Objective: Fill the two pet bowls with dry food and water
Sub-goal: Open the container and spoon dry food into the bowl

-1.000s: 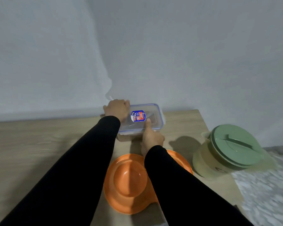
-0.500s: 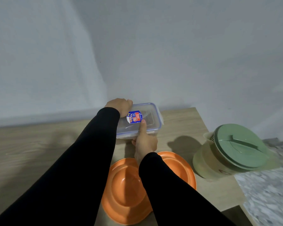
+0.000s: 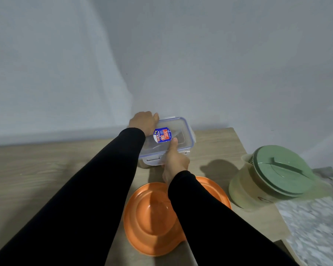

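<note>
A clear food container [image 3: 181,131] with a blue-rimmed lid and a blue and red sticker stands at the back of the wooden table [image 3: 37,169]. My left hand [image 3: 143,121] grips its far left corner. My right hand [image 3: 175,162] holds its near edge, thumb on the lid, fingers at the front clip. The lid looks lifted a little at the near side. In front of it sits an orange double pet bowl [image 3: 152,214]; the left well shows empty, and my right sleeve hides the right one. A pale jug with a green lid [image 3: 273,175] stands at the right.
The table backs onto a grey wall [image 3: 200,64]. Its right edge runs just past the jug, and a speckled floor [image 3: 315,223] lies beyond. Bare wood stretches to the left of my left arm.
My right hand has slid from the lid's top to the container's near edge and clip. The view has shifted slightly; the left hand stays on the far corner.
</note>
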Demonstrator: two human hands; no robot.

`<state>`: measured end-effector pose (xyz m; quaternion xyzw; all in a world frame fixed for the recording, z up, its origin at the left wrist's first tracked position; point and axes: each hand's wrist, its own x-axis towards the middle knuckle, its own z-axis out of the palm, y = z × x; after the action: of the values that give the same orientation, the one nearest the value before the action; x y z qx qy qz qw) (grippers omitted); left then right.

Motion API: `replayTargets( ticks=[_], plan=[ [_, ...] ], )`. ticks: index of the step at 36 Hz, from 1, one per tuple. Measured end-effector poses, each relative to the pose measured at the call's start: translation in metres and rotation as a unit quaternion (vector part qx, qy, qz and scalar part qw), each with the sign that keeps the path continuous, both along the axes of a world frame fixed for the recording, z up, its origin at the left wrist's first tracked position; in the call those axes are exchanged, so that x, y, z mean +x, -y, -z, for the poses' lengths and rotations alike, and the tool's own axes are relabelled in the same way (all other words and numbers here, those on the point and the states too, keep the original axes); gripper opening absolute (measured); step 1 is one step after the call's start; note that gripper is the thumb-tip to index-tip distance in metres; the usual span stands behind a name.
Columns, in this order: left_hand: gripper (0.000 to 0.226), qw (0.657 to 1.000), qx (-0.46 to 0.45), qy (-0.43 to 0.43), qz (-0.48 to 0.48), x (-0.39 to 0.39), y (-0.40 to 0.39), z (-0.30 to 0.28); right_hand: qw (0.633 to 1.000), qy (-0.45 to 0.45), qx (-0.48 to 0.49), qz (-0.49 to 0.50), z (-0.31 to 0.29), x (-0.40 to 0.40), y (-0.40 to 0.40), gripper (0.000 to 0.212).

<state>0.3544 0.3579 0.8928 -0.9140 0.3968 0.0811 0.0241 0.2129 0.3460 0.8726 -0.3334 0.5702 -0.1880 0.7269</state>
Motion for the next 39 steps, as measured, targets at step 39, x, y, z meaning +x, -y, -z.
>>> replayTargets(
  ticks=[39],
  plan=[
    [0.031, 0.774, -0.358, -0.081, -0.516, -0.124, -0.241, 0.060, 0.829, -0.125, -0.296, -0.458, -0.008, -0.022, -0.149, 0.033]
  ],
)
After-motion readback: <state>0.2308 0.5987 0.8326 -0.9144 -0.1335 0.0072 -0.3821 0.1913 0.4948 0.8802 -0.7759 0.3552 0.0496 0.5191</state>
